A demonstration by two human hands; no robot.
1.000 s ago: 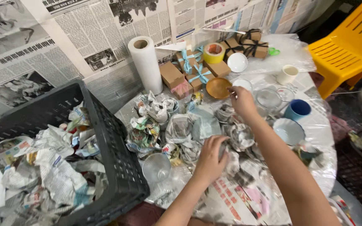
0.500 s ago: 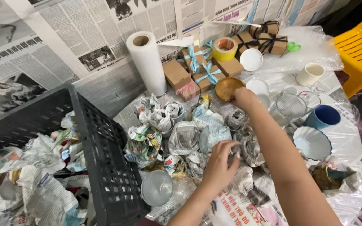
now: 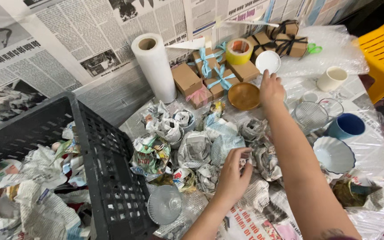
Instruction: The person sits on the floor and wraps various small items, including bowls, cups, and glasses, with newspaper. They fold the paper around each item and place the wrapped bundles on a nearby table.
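My left hand (image 3: 234,175) rests on a heap of newspaper-wrapped bundles (image 3: 194,149) in the middle of the round table, its fingertips curled on the edge of one wrapped piece (image 3: 263,158). My right hand (image 3: 271,86) is stretched out far across the table with fingers spread and nothing in it. It lies just right of a brown wooden plate (image 3: 244,95) and just below a small white round dish (image 3: 268,61). What lies under the right palm is hidden.
A black plastic crate (image 3: 107,178) full of crumpled newspaper stands at the left. A paper roll (image 3: 155,66), ribboned brown boxes (image 3: 205,73), a yellow tape roll (image 3: 239,50), glasses (image 3: 311,116), a blue cup (image 3: 346,126), white bowl (image 3: 334,154) and yellow chair (image 3: 383,49) surround the heap.
My right hand has reached farther away, from above the wrapped bundles past the wooden plate to the white dish. The left hand stays on the bundles. The view has shifted.
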